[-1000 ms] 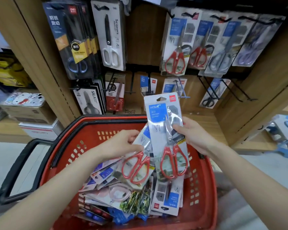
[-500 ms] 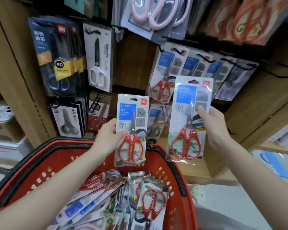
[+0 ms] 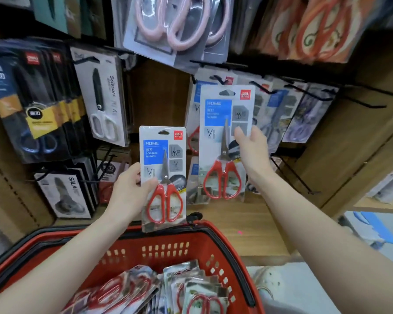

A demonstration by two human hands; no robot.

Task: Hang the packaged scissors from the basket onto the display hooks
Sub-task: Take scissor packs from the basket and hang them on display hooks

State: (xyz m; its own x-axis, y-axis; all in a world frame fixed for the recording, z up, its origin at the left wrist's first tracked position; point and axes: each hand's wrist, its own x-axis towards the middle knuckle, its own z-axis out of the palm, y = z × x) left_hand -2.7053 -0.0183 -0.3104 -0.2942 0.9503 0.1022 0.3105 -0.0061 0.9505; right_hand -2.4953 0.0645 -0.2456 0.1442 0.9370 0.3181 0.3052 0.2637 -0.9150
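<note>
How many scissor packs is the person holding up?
2: a smaller pack in the left hand, above the basket rim; a larger pack in the right hand, higher, before the hanging packs. Any stacked behind would be hidden.

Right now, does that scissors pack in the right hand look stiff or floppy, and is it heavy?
Probably stiff: the scissors pack stands flat and upright though the right hand pinches only one edge. Likely light, since that pinch alone carries it. Its glossy plastic front may be a little slippery.
</note>
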